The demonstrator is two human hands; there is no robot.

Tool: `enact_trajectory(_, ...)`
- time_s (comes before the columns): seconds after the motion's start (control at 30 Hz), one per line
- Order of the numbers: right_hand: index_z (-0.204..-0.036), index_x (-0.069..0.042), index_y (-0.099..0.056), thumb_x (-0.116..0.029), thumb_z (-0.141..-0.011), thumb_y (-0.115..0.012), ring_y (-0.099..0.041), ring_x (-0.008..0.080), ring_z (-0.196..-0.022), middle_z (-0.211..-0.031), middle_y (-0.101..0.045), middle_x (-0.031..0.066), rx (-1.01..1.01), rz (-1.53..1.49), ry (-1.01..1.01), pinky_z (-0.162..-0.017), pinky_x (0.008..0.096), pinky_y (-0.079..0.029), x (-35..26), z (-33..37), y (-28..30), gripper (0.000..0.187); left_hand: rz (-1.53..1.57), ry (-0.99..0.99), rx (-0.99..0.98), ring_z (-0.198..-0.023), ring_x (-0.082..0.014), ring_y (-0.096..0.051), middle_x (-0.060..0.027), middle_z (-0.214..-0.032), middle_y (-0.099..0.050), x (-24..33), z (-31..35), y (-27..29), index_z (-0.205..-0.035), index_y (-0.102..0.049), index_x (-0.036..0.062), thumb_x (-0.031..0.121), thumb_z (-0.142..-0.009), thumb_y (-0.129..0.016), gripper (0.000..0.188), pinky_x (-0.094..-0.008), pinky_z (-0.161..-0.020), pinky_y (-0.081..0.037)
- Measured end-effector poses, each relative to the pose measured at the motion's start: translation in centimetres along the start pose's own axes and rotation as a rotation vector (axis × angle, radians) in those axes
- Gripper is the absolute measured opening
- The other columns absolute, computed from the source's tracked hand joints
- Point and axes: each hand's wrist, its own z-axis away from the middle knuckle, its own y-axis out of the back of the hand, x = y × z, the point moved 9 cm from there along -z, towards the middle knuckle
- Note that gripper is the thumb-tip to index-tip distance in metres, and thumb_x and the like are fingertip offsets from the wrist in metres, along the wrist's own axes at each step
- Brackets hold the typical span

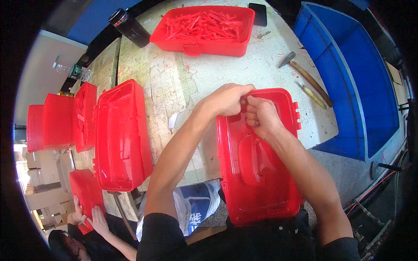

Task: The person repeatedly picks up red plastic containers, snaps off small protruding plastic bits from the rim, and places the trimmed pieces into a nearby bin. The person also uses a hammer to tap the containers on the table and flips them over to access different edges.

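- The worktop (pixel 272 65) was used as the shared support, with its middle taken up by the arms.
- The blue crate (pixel 324 54) was set at the right side, presumably to be kept within reach but out of the way.
- The red shell (pixel 281 191) was laid lengthwise in front of the person, its near end brought up to the body, probably so that it was steadied there.
- An open red box (pixel 114 139) was stood at the left, clear of the left elbow.
- The red tray (pixel 222 48) was placed at the far side, where its loose strips (pixel 202 26) were contained by the walls.
- The left hand (pixel 226 100) was bent over the shell's far rim, its fingers closed there, seemingly as a brace.
- The right hand (pixel 263 115) was tucked beside it, fingers curled tight; whether anything was gripped inside could not be told.
- The hammer (pixel 311 80) and a yellow tool (pixel 312 95) were left side by side at the right, perhaps for easy pick-up.
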Motion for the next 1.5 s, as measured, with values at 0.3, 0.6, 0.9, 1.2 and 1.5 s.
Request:
enact_trajectory(0.3, -0.09, -0.008, -0.055, -0.018, -0.102, -0.049, -0.024, 0.0053, -0.047, -0.059, -0.033, -0.0081, -0.074, -0.216, -0.129, -0.043, 0.024, -0.019, 0.3, -0.3, -0.2, 0.016, -0.031, -0.045, 0.041, -0.09, -0.0411, -0.062, -0.0211, -0.091, -0.065, 0.2, -0.4, 0.0, -0.108, -0.06, 0.0059, -0.011, -0.072, -0.051, 0.04, -0.0448, -0.077, -0.05)
enact_trajectory(0.6, -0.091, 0.011, -0.063, -0.016, -0.091, -0.058, -0.07, 0.027, -0.075, -0.074, -0.063, 0.0298, 0.261, 0.935, 0.711, -0.068, 0.0464, -0.051, -4.3, 0.9, -1.2, 0.028, -0.033, -0.105, 0.098, -0.096, -0.0435, -0.062, -0.024, -0.095, -0.066, 0.0, -0.4, 0.2, -0.109, -0.061, 0.0042, -0.011, -0.069, -0.054, 0.043, -0.0458, -0.08, -0.049)
enact_trajectory(0.9, -0.083, -0.008, -0.056, -0.019, -0.101, -0.051, -0.03, 0.0076, -0.048, -0.06, -0.038, -0.0069, 0.001, -0.193, 0.017, -0.044, 0.0263, -0.025, 0.5, -0.8, 0.8, 0.021, 0.067, -0.068, 0.057, -0.087, -0.0382, -0.066, -0.0224, -0.088, -0.067, 0.5, -0.6, -0.2, -0.112, -0.061, 0.0035, -0.013, -0.07, -0.05, 0.046, -0.0427, -0.077, -0.052)
enact_trajectory(1.2, -0.085, -0.01, -0.054, -0.02, -0.102, -0.05, -0.028, 0.0065, -0.047, -0.058, -0.036, -0.0071, -0.011, -0.262, 0.081, -0.042, 0.0238, -0.023, 1.0, -0.3, 0.6, 0.02, -0.029, -0.022, 0.064, -0.088, -0.0374, -0.067, -0.02, -0.09, -0.069, 0.7, -0.9, -0.3, -0.11, -0.063, 0.0059, -0.008, -0.07, -0.054, 0.044, -0.0421, -0.075, -0.051)
enact_trajectory(1.5, -0.086, 0.007, -0.065, -0.022, -0.094, -0.057, -0.066, 0.0246, -0.067, -0.072, -0.068, 0.0183, 0.41, 0.912, 0.905, -0.062, 0.0429, -0.051, -3.5, 1.2, -0.1, 0.032, 0.009, -0.098, 0.135, -0.093, -0.0376, -0.067, -0.0228, -0.096, -0.069, 0.9, -0.2, -0.1, -0.11, -0.063, 0.0021, -0.008, -0.069, -0.054, 0.043, -0.0401, -0.081, -0.051)
